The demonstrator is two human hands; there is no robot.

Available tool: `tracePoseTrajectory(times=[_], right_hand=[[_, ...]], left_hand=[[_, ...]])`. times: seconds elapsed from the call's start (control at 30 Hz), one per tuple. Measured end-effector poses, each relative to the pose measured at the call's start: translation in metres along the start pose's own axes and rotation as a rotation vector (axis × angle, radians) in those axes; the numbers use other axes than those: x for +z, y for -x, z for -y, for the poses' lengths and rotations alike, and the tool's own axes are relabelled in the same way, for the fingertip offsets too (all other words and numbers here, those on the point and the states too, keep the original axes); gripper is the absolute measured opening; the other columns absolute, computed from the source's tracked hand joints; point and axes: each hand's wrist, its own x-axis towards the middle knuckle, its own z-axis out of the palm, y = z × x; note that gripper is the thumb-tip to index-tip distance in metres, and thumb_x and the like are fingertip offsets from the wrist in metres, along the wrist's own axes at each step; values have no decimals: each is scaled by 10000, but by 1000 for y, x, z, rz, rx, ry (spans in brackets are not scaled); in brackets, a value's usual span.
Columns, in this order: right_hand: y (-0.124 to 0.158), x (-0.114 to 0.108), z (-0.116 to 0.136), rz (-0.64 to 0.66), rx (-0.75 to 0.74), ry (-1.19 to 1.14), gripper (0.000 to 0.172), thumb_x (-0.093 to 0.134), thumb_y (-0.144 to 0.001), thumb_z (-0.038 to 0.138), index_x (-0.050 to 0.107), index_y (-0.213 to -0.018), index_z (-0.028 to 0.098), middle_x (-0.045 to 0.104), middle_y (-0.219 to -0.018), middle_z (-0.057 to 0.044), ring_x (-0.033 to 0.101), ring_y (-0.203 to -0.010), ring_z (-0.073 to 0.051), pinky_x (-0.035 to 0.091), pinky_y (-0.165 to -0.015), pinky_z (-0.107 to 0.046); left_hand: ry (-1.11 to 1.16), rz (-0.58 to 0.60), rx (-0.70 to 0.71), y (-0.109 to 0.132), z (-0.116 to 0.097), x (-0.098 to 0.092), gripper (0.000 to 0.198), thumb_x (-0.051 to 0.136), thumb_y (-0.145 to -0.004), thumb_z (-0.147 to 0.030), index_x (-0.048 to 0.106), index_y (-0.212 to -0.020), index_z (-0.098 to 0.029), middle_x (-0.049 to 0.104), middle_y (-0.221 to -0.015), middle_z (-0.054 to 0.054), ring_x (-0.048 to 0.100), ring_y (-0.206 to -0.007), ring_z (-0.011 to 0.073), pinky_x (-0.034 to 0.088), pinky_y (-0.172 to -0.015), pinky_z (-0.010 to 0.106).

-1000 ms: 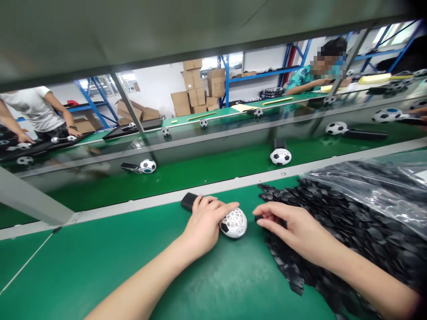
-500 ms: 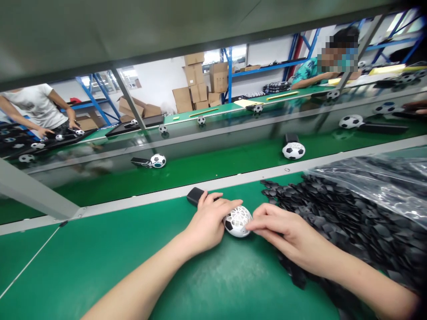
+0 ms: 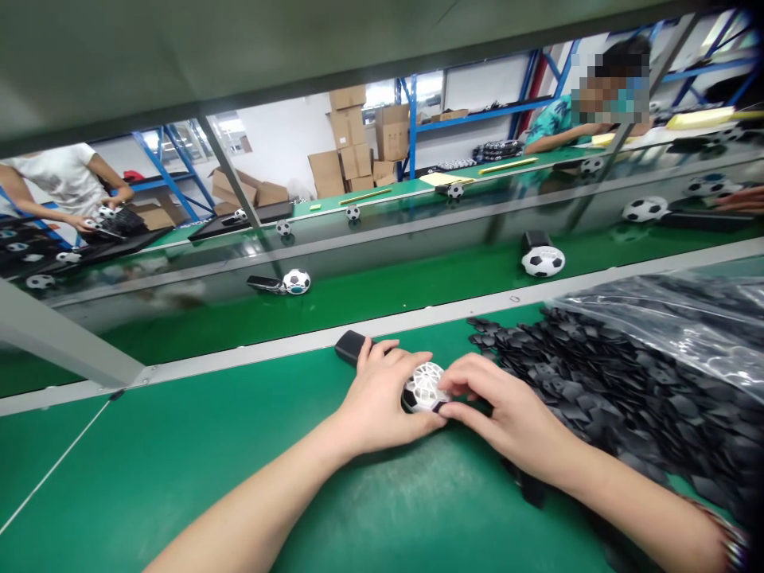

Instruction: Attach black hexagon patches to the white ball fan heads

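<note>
A white-and-black football-shaped piece [image 3: 427, 383] with a webbed white top lies on the green bench before me. Its black handle [image 3: 351, 347] points away to the upper left. My left hand [image 3: 382, 390] is wrapped round the ball from the left, thumb along its near side and fingers over the handle end. At the ball's right side, my right hand [image 3: 498, 406] is pinched, thumb and fingertips pressed against the shell. A small dark piece [image 3: 438, 406] shows by the right thumb tip, partly hidden by the fingers.
A heap of flat black pieces [image 3: 585, 398] spreads at right, partly under a clear plastic bag [image 3: 668, 318]. Beyond the metal rail [image 3: 286, 344] runs a green belt [image 3: 382, 290] with several ball pieces. Two co-workers sit or stand across; another hand [image 3: 740, 200] shows far right.
My left thumb has come round to the ball's near side. My right fingers have spread over its right side, and a dark piece now shows there. Near-belt balls have shifted right, far ones left.
</note>
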Motion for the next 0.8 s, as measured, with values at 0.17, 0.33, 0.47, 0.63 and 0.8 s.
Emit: tracePoseTrajectory(times=[0.17, 0.33, 0.47, 0.63, 0.8], right_hand=[[-2, 3, -5, 9, 149, -146, 350, 555, -817, 220, 459, -1152, 243, 491, -1202, -74, 494, -1059, -214, 486, -812, -333], [-3, 5, 3, 51, 225, -314, 347, 543, -816, 186, 458, -1149, 231, 539, -1162, -55, 562, -971, -175, 516, -738, -267], [-20, -9, -6, 117, 223, -1, 240, 569, -822, 238, 532, -1057, 210, 612, -1025, -25, 590, -906, -148, 503, -691, -220], [-60, -41, -55, 19, 401, 432, 120, 534, -854, 214, 602, -931, 153, 591, -997, -94, 570, -920, -197, 433, -833, -333], [-72, -54, -82, 158, 455, 684, 150, 543, -871, 271, 596, -906, 135, 609, -932, -40, 586, -832, -166, 483, -751, -365]], left_hand=[[39, -21, -4, 0, -1, 1, 629, 735, -595, -413, 516, -1166, -267, 582, -1152, 10, 361, -1175, 298, 62, -1068, 524], [32, -39, 4, 0, -5, 0, 536, 710, -630, -345, 527, -1130, -285, 593, -1058, 13, 418, -1103, 255, 115, -1063, 499], [-10, -38, 26, 1, -3, 1, 537, 687, -653, -379, 508, -1143, -256, 573, -1073, 38, 402, -1124, 278, 117, -1053, 533], [-55, -46, 27, 0, 3, 4, 621, 687, -632, -516, 504, -1153, -232, 561, -1111, 71, 371, -1164, 324, 111, -1044, 577], [-40, -14, 28, -1, 6, 5, 625, 681, -644, -511, 491, -1178, -245, 550, -1148, 66, 356, -1193, 321, 105, -1057, 579]])
